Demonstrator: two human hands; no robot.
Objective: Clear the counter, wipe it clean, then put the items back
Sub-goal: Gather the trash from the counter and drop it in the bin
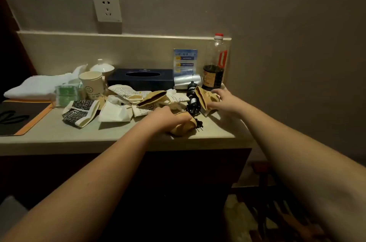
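The beige counter [59, 132] is littered with crumpled paper cups and wrappers [126, 101]. My left hand [164, 118] grips a squashed brown paper cup [183, 126] near the front edge, beside a black plug. My right hand [225, 101] holds another crushed brown cup [203, 97] at the right end. Between the two hands lies a coiled black cord [193, 101]. An upright smiley paper cup [91, 83] stands at the left of the pile.
Along the back wall stand a dark tissue box [141, 79], a blue card [185, 61], a silver hair dryer [187, 81] and a dark-liquid bottle [214, 63]. A white towel [37, 86], green packets [66, 93] and a black-orange mat [21, 117] sit left.
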